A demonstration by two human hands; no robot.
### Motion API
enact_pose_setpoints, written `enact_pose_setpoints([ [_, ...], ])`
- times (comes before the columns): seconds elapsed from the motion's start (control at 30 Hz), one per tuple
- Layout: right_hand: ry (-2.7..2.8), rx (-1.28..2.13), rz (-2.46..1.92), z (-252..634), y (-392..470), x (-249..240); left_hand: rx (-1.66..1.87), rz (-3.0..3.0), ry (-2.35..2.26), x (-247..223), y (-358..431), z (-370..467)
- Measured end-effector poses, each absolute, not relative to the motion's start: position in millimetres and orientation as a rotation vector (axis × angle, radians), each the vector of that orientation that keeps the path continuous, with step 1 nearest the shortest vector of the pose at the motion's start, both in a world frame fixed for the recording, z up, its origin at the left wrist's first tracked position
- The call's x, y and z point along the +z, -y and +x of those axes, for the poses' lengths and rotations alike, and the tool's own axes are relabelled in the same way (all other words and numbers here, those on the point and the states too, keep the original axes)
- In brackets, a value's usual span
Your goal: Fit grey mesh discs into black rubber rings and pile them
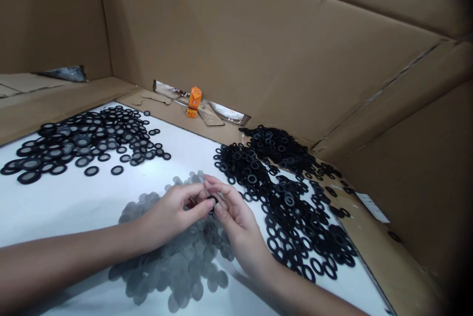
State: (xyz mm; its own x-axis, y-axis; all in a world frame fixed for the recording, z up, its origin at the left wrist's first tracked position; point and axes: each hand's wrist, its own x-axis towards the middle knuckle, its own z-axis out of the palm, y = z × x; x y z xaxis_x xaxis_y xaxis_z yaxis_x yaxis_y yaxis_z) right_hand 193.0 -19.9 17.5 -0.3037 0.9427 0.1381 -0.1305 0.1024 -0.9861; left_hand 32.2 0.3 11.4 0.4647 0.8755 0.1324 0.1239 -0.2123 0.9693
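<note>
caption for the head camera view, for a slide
Two hands, left and right, hold a black ring above grey discs, between piles of filled and open black rings.

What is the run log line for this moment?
left hand + right hand: grip on black ring | below: grey discs | right: black rings

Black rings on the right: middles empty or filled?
Empty in the loose rings nearest the camera: the white tabletop shows through their middles. Deep in the pile, cannot tell.
</note>
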Motion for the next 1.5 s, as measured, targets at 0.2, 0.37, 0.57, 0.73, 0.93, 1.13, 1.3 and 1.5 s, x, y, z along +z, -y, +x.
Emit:
enact_pose_setpoints([
  [0.2,1.423,1.365,-0.901,191,24,22,0.883,1.622,-0.836,11,0,32],
  [0.37,1.332,1.469,-1.023,193,11,29,0.924,1.603,-0.830,9,-3,28],
  [0.57,1.515,1.439,-1.113,204,-4,31,0.831,1.688,-0.845,10,-8,22],
  [0.73,1.701,1.551,-1.184,210,-6,35,0.781,1.744,-0.866,14,-6,21],
  [0.93,1.553,1.546,-1.108,204,0,37,0.807,1.738,-0.868,16,-1,22],
  [1.13,1.419,1.534,-1.036,195,9,37,0.896,1.630,-0.886,14,3,26],
  [1.3,1.250,1.679,-1.004,192,13,35,0.951,1.578,-0.888,12,6,30],
  [1.5,1.169,1.514,-1.031,188,11,26,0.991,1.579,-0.930,10,12,33],
])
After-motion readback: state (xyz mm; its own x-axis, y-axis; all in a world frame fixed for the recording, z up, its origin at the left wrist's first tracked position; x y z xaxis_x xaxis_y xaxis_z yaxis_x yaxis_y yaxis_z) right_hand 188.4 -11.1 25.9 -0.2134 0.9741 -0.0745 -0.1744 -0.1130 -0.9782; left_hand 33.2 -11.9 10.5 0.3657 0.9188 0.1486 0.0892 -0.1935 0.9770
